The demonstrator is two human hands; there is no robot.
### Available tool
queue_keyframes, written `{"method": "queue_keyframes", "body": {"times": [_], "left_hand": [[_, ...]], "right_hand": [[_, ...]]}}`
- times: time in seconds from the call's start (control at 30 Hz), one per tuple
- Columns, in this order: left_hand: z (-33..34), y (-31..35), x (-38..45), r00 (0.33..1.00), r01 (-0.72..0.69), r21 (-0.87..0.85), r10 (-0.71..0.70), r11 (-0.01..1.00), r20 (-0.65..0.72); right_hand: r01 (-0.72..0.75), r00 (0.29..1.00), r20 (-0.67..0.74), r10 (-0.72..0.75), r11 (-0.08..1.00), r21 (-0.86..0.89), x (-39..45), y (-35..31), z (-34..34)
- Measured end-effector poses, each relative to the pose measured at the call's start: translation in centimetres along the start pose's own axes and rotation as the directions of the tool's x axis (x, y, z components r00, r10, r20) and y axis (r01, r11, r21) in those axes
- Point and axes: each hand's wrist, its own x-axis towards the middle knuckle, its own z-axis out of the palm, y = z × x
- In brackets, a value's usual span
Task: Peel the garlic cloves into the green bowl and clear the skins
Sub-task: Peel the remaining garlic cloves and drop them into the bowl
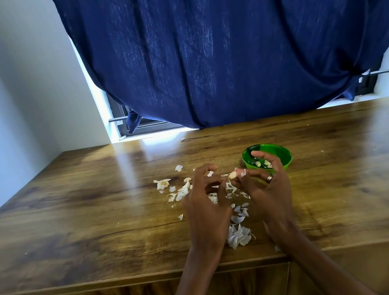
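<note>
Both hands work over the wooden table [71,221]. My right hand [265,186], with a ring on one finger, pinches a pale garlic clove [232,175] at its fingertips. My left hand [205,202] is beside it with fingers curled, fingertips close to the clove and a scrap of skin. A small green bowl [280,155] stands just behind my right hand, with a few peeled cloves [265,164] inside, partly hidden by my fingers. White garlic skins [239,237] lie scattered around and between my hands, with more skins [163,184] to the left.
A dark blue curtain [233,36] hangs over the window behind the table's far edge. A white wall stands to the left. The table's front edge [107,281] runs under my forearms. Tiny skin scraps dot the tabletop at far left and right.
</note>
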Motion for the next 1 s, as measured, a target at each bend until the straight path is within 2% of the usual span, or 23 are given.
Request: {"method": "queue_keyframes", "body": {"times": [0.07, 0.2, 0.33, 0.43, 0.57, 0.77, 0.87, 1.0], "left_hand": [[0.0, -0.1, 0.0, 1.0, -0.005, -0.005, 0.005, 1.0, 0.007], [0.0, 0.0, 0.1, 1.0, 0.006, -0.058, -0.004, 0.998, 0.031], [-0.3, -0.3, 0.2, 0.997, 0.05, -0.077, -0.053, 0.996, -0.05], [-0.4, -0.2, 0.3, 0.99, 0.081, -0.116, -0.093, 0.99, -0.103], [-0.5, -0.2, 0.3, 0.986, 0.107, -0.148, -0.124, 0.983, -0.11], [-0.6, 0.3, 0.3, 0.985, 0.144, -0.196, -0.16, 0.97, -0.065], [-0.5, 0.2, 0.3, 0.987, 0.15, -0.159, -0.159, 0.976, -0.041], [-0.5, -0.3, 0.4, 0.981, 0.135, -0.073, -0.143, 0.988, -0.129]], "right_hand": [[-0.015, 1.0, -0.01, 0.015, 1.0, 0.0, -0.1, 0.0, 0.0], [-0.001, 1.0, 0.015, 0.002, 0.994, -0.108, 0.1, 0.4, -0.1], [0.005, 0.993, 0.119, 0.006, 0.996, -0.093, -0.2, -0.1, -0.1], [-0.039, 0.977, 0.211, 0.039, 0.999, -0.006, -0.3, -0.4, 0.0], [-0.015, 0.962, 0.273, 0.03, 0.998, -0.057, -0.2, -0.2, -0.1], [0.08, 0.978, 0.204, -0.045, 0.982, -0.168, -0.4, -0.2, -0.3], [0.101, 0.985, 0.155, -0.071, 0.976, -0.194, -0.2, -0.1, -0.3], [0.183, 0.981, 0.12, -0.15, 0.919, -0.351, 1.2, -1.1, -1.1]]}}
